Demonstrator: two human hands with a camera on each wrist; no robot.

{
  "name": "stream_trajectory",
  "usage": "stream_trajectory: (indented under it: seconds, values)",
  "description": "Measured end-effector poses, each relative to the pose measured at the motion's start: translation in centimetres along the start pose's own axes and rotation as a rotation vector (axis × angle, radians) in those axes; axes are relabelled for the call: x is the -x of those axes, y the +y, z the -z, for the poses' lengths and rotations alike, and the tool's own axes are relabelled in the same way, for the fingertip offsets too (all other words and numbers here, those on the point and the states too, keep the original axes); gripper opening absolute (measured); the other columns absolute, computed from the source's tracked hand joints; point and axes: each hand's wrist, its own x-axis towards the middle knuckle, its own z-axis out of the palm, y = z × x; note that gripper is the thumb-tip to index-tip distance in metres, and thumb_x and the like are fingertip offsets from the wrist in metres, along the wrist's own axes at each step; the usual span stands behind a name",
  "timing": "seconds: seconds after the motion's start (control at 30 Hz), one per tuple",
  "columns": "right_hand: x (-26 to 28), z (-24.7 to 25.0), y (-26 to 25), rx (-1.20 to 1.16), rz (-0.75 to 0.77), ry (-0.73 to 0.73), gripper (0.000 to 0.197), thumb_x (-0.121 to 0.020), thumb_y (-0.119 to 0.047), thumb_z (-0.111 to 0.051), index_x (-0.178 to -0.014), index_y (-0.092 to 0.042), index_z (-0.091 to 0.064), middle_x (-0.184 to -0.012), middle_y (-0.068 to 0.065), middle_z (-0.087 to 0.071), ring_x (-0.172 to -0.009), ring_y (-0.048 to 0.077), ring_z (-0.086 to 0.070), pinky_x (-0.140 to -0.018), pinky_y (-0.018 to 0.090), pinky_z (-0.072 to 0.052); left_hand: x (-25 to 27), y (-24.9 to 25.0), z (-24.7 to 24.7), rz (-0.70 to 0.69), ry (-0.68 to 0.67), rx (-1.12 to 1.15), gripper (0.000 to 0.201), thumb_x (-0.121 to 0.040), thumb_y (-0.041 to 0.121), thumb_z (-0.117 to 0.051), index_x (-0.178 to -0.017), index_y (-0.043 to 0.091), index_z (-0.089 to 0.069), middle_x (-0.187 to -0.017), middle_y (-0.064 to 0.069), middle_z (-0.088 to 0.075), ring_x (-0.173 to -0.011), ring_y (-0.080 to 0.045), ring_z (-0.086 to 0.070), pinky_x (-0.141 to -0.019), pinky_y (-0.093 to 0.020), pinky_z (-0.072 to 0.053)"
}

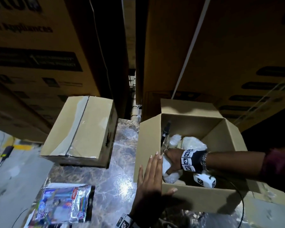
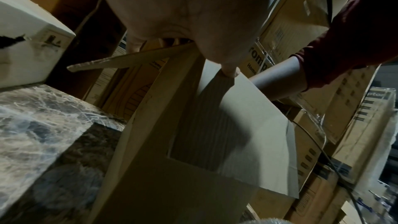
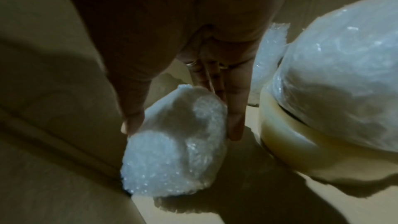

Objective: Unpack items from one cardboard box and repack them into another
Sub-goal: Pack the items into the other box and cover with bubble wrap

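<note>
An open cardboard box (image 1: pixel 196 201) stands at the right of the table with several bubble-wrapped bundles (image 1: pixel 192 143) inside. My right hand (image 1: pixel 171 160) reaches into it and grips one small bubble-wrapped bundle (image 3: pixel 172 159) between thumb and fingers, close to the box's left wall. A larger wrapped item (image 3: pixel 333 91) lies just beside it. My left hand (image 1: pixel 151 178) lies flat with straight fingers against the box's left flap (image 1: pixel 148 145), its thumb (image 2: pixel 231 72) on the edge of the front flap. A closed, taped cardboard box (image 1: pixel 82 129) sits at the table's back left.
A shiny printed packet (image 1: pixel 62 204) lies at the front left of the marble table (image 1: pixel 120 162). Tall stacked cartons (image 1: pixel 39 55) wall in the back. A black cable (image 1: pixel 240 199) loops past the open box's front right corner. A dark slim object (image 1: pixel 165 130) leans inside the box.
</note>
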Motion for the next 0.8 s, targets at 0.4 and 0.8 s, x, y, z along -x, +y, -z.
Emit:
stream_trajectory:
  seconds: [0.4,0.8]
  values:
    - [1.5,1.4,2.2,-0.171,-0.080,-0.108,0.035,-0.072,-0.036,-0.086,-0.084,-0.023,-0.056,-0.093,0.000,-0.064,-0.085,0.018,-0.058,-0.070,0.026,-0.045,1.3,1.3,2.2,0.008,-0.024,0.048,0.092,-0.096,0.075,-0.030,-0.157,0.030,0.021,-0.163,0.018,0.030,-0.151,-0.004,0.024,-0.127,-0.046,-0.002]
    - [5.0,4.7,1.1,-0.069,-0.028,-0.062,0.037,-0.083,-0.024,-0.077,-0.116,-0.011,-0.068,-0.112,0.008,-0.071,-0.105,0.024,-0.066,-0.093,0.032,-0.051,5.3,0.4,2.7,0.056,0.052,0.059,0.077,-0.099,0.065,-0.034,-0.160,0.039,0.005,-0.167,0.021,0.007,-0.153,0.001,0.005,-0.126,-0.036,-0.014]
